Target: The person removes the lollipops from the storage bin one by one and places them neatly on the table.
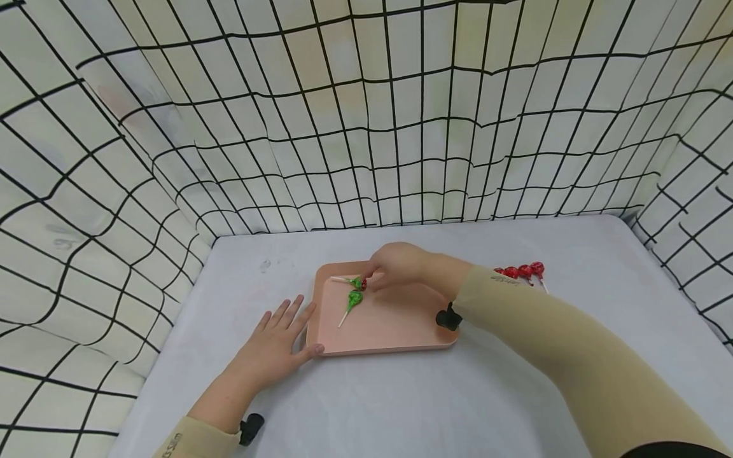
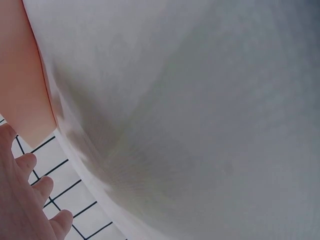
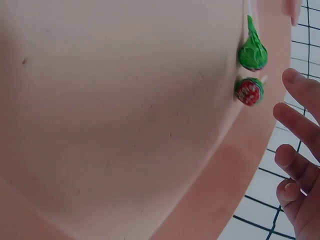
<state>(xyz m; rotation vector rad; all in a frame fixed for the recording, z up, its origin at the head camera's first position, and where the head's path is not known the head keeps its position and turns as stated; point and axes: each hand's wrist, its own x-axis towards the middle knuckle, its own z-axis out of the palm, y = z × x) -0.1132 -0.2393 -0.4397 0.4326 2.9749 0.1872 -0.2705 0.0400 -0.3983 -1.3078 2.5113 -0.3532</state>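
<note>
A pink tray [image 1: 401, 327] carries two wrapped lollipops near its left end. One has a green wrapper [image 1: 355, 298] and a white stick toward the tray's front. Behind it, the other lollipop [image 1: 357, 283] has a green-and-red wrapper and its stick points left. My right hand [image 1: 403, 264] reaches over the tray, fingertips right by the green-and-red lollipop [image 3: 249, 92]. In the right wrist view its fingers [image 3: 297, 120] are spread loosely with nothing between them. My left hand [image 1: 275, 350] lies beside the tray's left end, fingers straight and spread, thumb at the front left corner.
Several red-wrapped lollipops [image 1: 525, 271] lie in a row right of the tray, partly hidden behind my right sleeve. A white cloth [image 1: 389, 401] covers the table. White walls with a black grid [image 1: 395, 127] stand behind and at both sides.
</note>
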